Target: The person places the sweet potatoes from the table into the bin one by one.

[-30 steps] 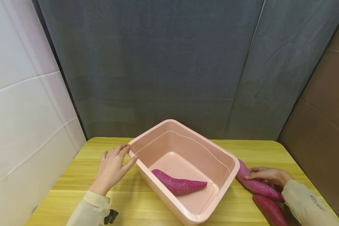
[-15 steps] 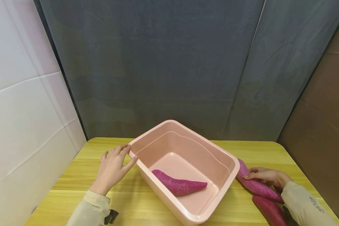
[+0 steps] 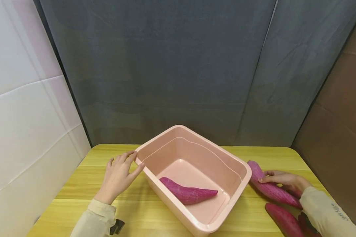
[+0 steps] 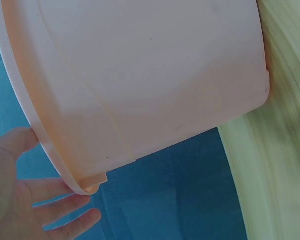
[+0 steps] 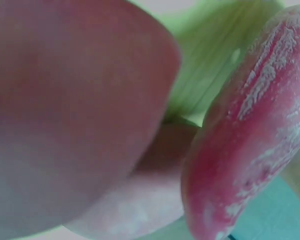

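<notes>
Right hand now gripping the sweet potato just outside the right wall of the pink tub, thumb laid along its top and the other digits curled round its far side. Compared with a second ago: this potato's tip riding higher and a little farther back along the tub's right rim, the hand shifted with it. Looking like the start of a lift off the table (whether the potato is fully clear of the surface, cannot tell from the head view). Right wrist view too close and blurred to add more than a pink-red potato end against skin.

Left hand unchanged over the same second: lying flat and relaxed, fingertips touching the tub's near-left corner, holding nothing; in the left wrist view, straight fingers spread just below the rim.

Second sweet potato lying unmoved on the tub floor. Third sweet potato resting on the table just in front of the gripped one, partly behind the right sleeve.

Judged: one potato already in the tub, the next being picked up beside it, one more waiting on the table.
</notes>
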